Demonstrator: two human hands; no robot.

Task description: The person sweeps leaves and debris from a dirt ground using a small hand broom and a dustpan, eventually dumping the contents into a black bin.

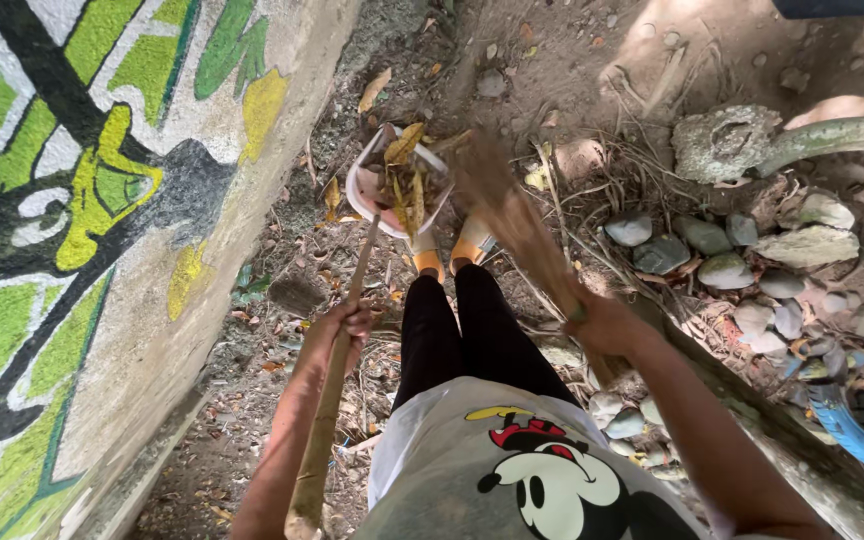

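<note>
1. Hands first: left hand (pixel 340 330), left of frame centre, is wrapped tight around a long wooden handle (pixel 337 385) that runs from the bottom edge up toward the middle top.
2. That handle leads up to a white dustpan (pixel 364 180) sitting on the dirt in the upper middle of the frame, just ahead of the person's feet.
3. Dustpan holds dry yellow-brown leaves (pixel 404 175), piled inside and sticking over the rim.
4. Right hand (pixel 602 325), right of centre, is closed around the handle end of a straw broom (pixel 512 215) (bristles are motion-blurred, so the exact contact point with the ground is unclear).
5. Broom bristles reach up and left from the hand, ending just beside the dustpan's right side.
6. Feet in orange-and-white shoes (pixel 449 250) stand between dustpan and broom, black trousers below them in the frame.
7. Painted concrete wall (pixel 102 220) with green, yellow and black graffiti fills the whole left side.
8. Rounded grey stones (pixel 702 245) lie clustered on the right, with a bigger rough rock (pixel 722 140) above them in the upper right.
9. Blue hose-like curve (pixel 857 440) at the lower right edge.
10. Ground in between is bare dirt with twigs and scattered dead leaves.
</note>
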